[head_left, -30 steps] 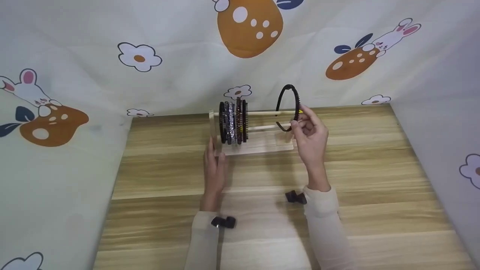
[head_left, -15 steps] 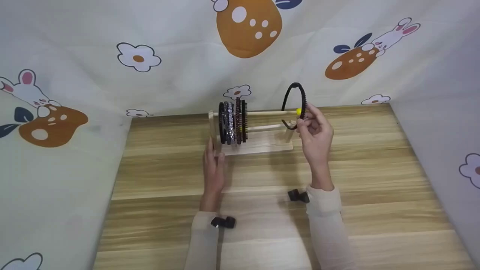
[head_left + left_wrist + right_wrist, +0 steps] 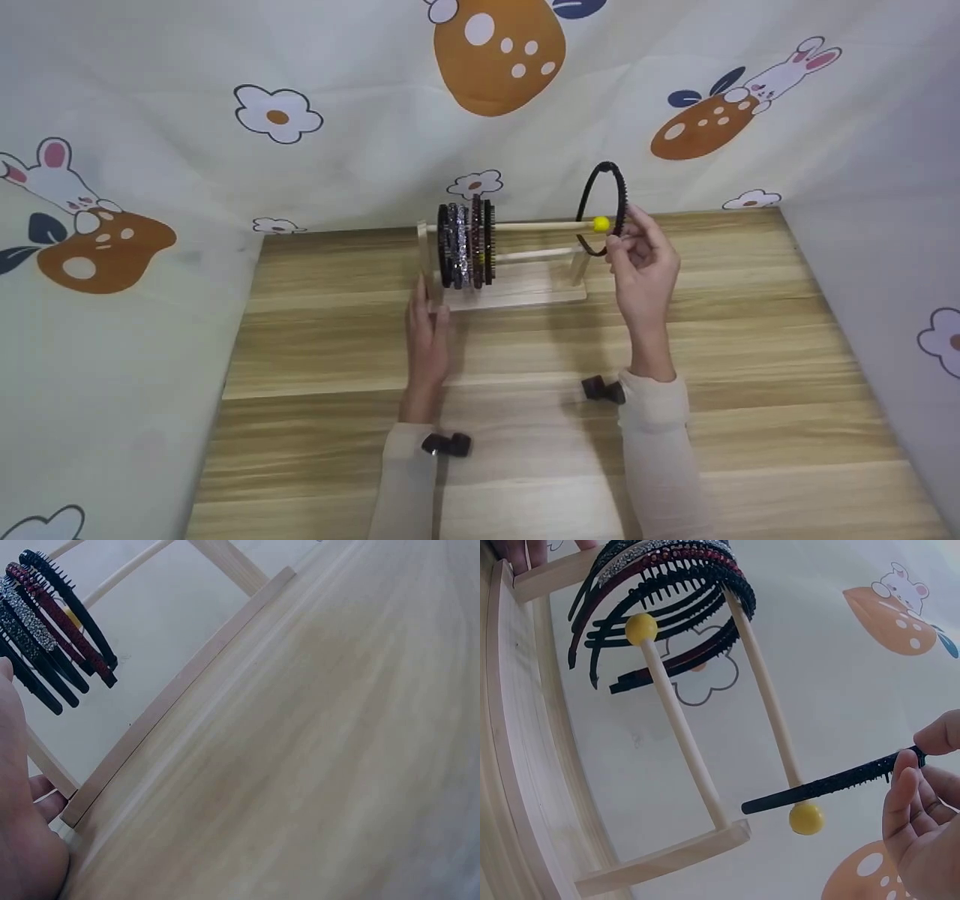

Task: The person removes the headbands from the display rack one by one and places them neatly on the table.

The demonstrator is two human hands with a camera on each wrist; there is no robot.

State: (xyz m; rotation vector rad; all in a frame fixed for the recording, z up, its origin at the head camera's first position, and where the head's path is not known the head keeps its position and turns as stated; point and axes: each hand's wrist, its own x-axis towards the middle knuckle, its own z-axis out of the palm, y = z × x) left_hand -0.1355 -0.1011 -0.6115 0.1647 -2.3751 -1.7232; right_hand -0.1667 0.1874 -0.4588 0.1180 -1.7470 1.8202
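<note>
A black toothed headband (image 3: 622, 199) is pinched between the thumb and fingers of my right hand (image 3: 649, 259), at the right end of a wooden rack (image 3: 517, 291). In the right wrist view the headband (image 3: 832, 781) overlaps the rod just above its yellow ball tip (image 3: 806, 817). Several other headbands (image 3: 463, 247), black, silver glitter and dark red, hang bunched at the rack's left end. My left hand (image 3: 427, 341) rests against the rack's left upright, its fingers extended; in the left wrist view its fingertips (image 3: 51, 804) show behind the base corner.
The rack has two rods, the upper one (image 3: 540, 226) fixed at the left and the lower one (image 3: 536, 256) at the right upright. It stands on a wood-grain table (image 3: 525, 420) close to a patterned cloth wall (image 3: 360, 172).
My right hand has moved right with the black headband, from along the upper rod to its tip, and the yellow ball now shows fully. My left hand and the rack have stayed put.
</note>
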